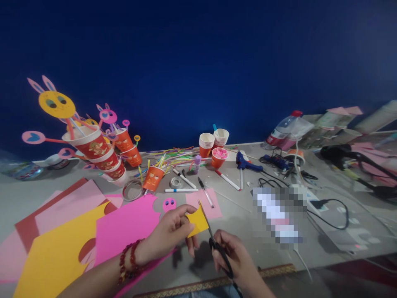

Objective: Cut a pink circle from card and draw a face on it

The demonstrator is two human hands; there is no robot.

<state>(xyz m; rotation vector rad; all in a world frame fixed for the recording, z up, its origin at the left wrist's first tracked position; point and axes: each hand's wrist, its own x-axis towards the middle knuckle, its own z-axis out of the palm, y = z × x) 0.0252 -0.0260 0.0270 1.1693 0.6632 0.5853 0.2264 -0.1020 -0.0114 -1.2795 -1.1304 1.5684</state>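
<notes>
Pinched between the thumb and fingers of my left hand (173, 229) is a small yellow piece of paper (197, 222), held above the table. My right hand (231, 252) grips black-handled scissors (221, 250), their blades pointing up and left along the paper's right edge. Whether the blades are parted is hard to make out. Just beyond my left hand lies a small pink paper face with two eyes (169, 204). A light pink paper square (211, 203) with a black pen (206, 192) on it lies behind the scissors.
Yellow (52, 248) and bright pink sheets (127, 227) with cutouts cover the left. Cup figures (96, 149) stand behind them. Markers (228, 180), a tape roll (175, 182), paper cups (220, 157) and a blue glue gun (248, 162) fill the back. Cables (335, 200) and a bottle (282, 128) are rightward.
</notes>
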